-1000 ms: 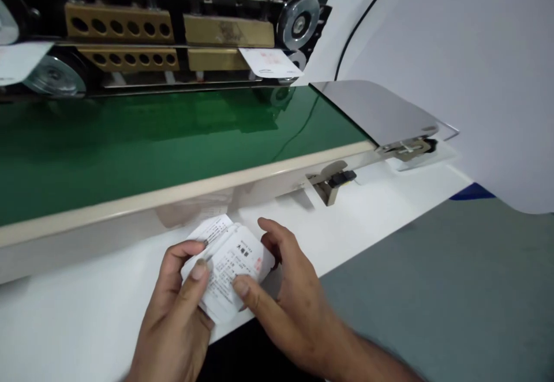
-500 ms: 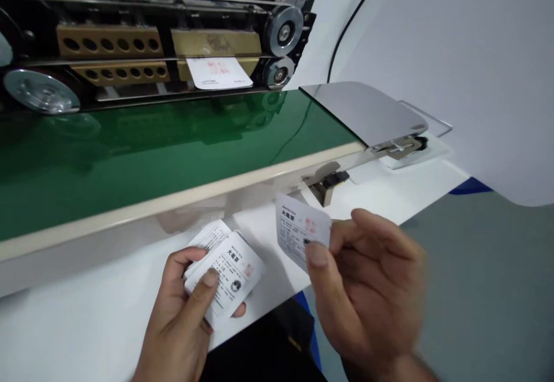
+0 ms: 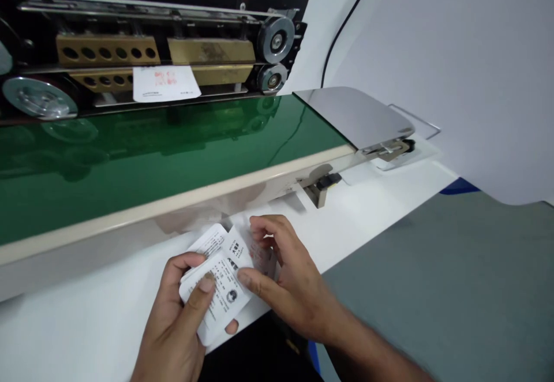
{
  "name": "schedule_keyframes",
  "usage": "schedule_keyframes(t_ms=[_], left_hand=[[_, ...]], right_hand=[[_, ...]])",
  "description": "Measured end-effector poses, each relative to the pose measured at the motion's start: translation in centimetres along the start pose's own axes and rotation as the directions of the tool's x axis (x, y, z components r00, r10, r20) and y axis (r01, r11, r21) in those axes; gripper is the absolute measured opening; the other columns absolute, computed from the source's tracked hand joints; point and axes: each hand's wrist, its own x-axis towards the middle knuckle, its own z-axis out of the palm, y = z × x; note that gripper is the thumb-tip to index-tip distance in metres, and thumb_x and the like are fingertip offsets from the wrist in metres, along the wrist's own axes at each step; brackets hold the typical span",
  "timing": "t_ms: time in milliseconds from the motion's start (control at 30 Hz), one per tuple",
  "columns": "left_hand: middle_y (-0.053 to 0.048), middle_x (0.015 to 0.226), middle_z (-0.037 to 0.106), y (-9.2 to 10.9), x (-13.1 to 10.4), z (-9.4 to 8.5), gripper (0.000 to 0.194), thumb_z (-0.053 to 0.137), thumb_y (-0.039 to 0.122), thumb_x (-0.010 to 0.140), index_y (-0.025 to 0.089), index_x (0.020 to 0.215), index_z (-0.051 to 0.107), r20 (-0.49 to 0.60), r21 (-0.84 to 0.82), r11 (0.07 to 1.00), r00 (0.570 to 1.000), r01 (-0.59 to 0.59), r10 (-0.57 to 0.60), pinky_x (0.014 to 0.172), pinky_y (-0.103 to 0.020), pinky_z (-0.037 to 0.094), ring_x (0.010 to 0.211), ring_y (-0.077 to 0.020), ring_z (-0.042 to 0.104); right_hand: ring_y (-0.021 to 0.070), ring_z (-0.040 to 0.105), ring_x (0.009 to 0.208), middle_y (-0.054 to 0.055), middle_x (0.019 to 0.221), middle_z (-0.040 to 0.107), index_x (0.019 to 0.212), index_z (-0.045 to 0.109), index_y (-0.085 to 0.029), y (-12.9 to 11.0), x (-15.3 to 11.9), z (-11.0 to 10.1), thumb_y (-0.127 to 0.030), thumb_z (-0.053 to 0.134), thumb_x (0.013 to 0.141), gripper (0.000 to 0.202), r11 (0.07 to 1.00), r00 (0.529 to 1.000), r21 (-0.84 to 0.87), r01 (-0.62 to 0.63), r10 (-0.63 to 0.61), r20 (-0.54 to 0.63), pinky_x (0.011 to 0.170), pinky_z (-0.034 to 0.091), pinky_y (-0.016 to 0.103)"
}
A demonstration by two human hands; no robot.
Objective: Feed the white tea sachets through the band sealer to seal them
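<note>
My left hand (image 3: pixel 179 313) is closed around a small fanned stack of white tea sachets (image 3: pixel 212 298) printed with black text, its thumb pressing on the top one. Against the right side of that stack, my right hand (image 3: pixel 298 289) has thumb and fingers around another tea sachet (image 3: pixel 237 249), whose red stamp is partly hidden by the fingers. Beyond both hands, one more sachet (image 3: pixel 167 85) with red print sticks out of a band sealing machine (image 3: pixel 212 53), over the green conveyor belt (image 3: pixel 173 157).
The conveyor's pale front rail (image 3: pixel 173 209) runs between my hands and the belt. A grey metal end plate (image 3: pixel 350 116) and a small black-tipped bracket (image 3: pixel 320 188) sit to the right. The white table (image 3: pixel 78 324) lies below; a black cable (image 3: pixel 346 24) hangs by the wall.
My right hand has moved left with its sachet, which is now turned and against the stack. The sachet in the machine has travelled left. My left hand has barely moved.
</note>
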Motion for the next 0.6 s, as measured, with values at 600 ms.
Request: schedule_keyframes(t_ms=[600], left_hand=[[-0.008,0.094,0.073,-0.7,0.3,-0.4,0.045,0.072,0.044,0.078,0.027,0.110,0.045,0.052,0.160,0.986,0.998,-0.051,0.043,0.064,-0.035,0.058,0.074,-0.0210,0.070]], right_hand=[[0.0228,0.045,0.120,0.008,0.130,0.043,0.133,0.039,-0.022,0.8,0.4,-1.0,-0.027,0.074,0.080,0.064,0.997,0.992,-0.024,-0.069,0.071,0.106,0.104,0.038,0.039]])
